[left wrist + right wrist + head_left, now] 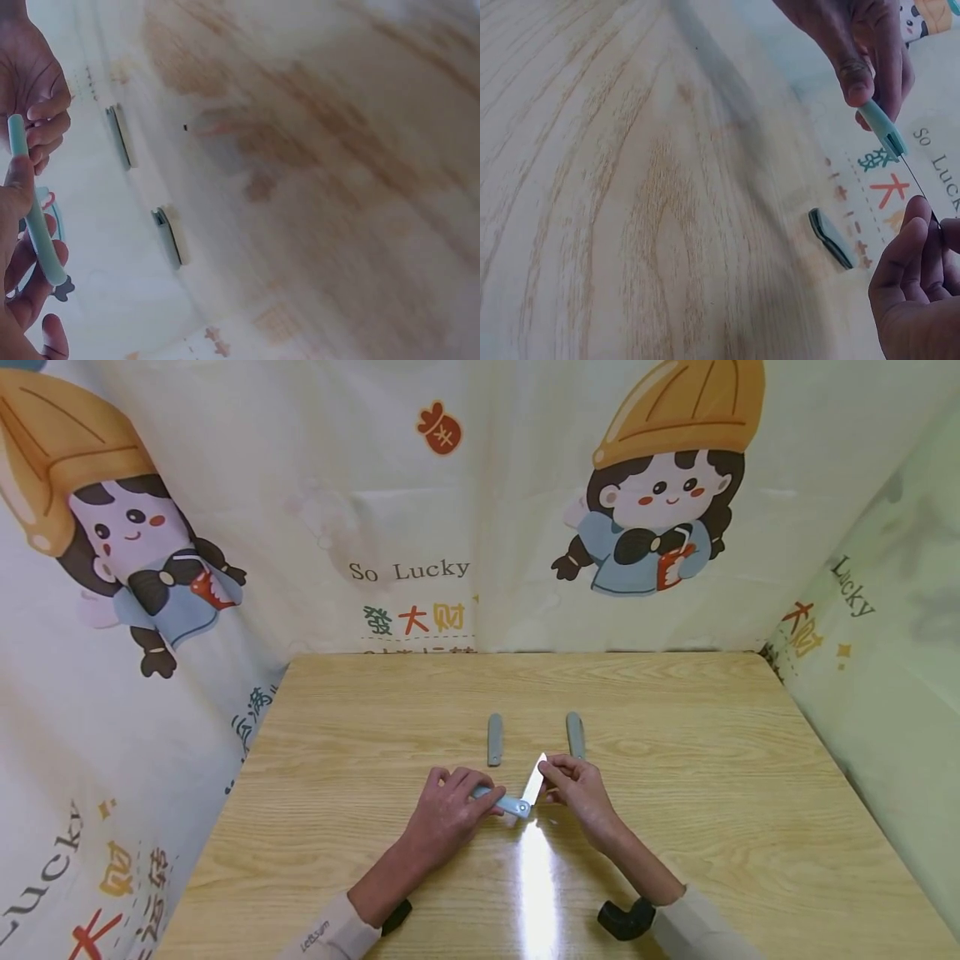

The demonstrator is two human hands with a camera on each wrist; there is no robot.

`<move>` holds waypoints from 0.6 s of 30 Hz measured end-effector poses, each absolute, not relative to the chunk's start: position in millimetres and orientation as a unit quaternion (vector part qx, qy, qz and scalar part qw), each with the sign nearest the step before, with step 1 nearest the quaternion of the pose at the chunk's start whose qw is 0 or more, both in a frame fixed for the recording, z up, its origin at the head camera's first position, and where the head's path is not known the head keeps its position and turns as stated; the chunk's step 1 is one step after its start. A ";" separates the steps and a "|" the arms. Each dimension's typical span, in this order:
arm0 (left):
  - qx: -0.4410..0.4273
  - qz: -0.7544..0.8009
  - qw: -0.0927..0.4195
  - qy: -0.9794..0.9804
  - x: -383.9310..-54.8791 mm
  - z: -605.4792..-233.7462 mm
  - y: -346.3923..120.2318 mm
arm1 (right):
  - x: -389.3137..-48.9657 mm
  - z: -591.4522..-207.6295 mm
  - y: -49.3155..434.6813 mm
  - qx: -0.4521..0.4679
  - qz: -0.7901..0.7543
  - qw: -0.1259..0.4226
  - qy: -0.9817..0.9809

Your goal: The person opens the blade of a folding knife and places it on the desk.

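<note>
A folding knife with a light blue handle (504, 802) is held between my hands over the table, its shiny blade (535, 783) swung partway out at an angle. My left hand (450, 810) grips the handle between thumb and fingers. Near the tip, the thumb and fingers of my right hand (581, 789) pinch the blade. In the right wrist view the thin blade (915, 177) runs from the handle's slot to those fingertips. From the left wrist, the pale handle (43, 240) shows edge-on and the blade is hidden.
Two grey folded knives lie beyond my hands on the wooden table (360, 718), one at the left (495, 740) and one at the right (576, 735). A printed curtain (525, 568) hangs behind the table and along both sides. Bright glare crosses the tabletop in front.
</note>
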State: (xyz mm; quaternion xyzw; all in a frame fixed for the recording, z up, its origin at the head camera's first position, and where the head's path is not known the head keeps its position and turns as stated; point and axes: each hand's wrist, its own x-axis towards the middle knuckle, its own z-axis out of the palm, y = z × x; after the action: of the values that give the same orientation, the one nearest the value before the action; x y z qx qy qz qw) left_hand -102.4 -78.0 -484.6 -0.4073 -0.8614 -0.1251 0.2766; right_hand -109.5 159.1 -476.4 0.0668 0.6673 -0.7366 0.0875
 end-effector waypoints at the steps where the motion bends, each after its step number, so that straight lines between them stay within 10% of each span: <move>1: -0.406 -0.127 0.277 -0.862 -102.2 -485.1 -77.9 | -109.3 -476.5 159.3 0.067 -0.738 0.086 0.666; 18: -0.380 -0.161 0.285 -0.865 -94.8 -489.6 -78.8 | -108.5 -487.0 164.2 0.074 -0.740 0.072 0.664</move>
State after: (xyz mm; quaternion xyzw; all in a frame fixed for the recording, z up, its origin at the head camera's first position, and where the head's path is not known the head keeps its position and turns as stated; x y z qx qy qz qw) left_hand -94.8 -78.8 -489.6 -0.3797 -0.8651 -0.1613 0.2853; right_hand -108.5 164.2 -487.0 0.0739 0.6642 -0.7404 0.0722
